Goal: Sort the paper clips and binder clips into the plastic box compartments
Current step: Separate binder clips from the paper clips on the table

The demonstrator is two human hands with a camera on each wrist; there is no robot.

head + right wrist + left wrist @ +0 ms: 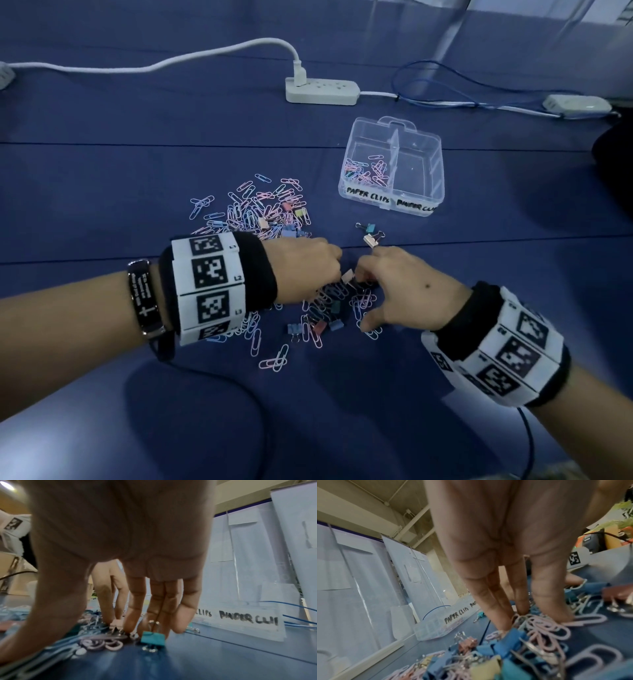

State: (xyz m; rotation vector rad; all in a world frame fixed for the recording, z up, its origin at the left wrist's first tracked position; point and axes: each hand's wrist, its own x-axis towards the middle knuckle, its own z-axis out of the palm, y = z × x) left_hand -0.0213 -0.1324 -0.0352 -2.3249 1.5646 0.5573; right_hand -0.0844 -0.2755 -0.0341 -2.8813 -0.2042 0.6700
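Observation:
A large heap of pink and blue paper clips with a few binder clips lies on the blue cloth. A smaller mixed heap lies nearer me, under both hands. My left hand reaches down with straight fingers, the tips touching pink paper clips. My right hand also points down, its straight fingers behind a teal binder clip and its thumb spread wide. A beige binder clip sits between the two hands. The clear two-compartment box holds paper clips in its left compartment.
Two binder clips lie apart between the hands and the box. A white power strip with its cable, a blue wire and a second white device lie behind. A dark object is at the right edge.

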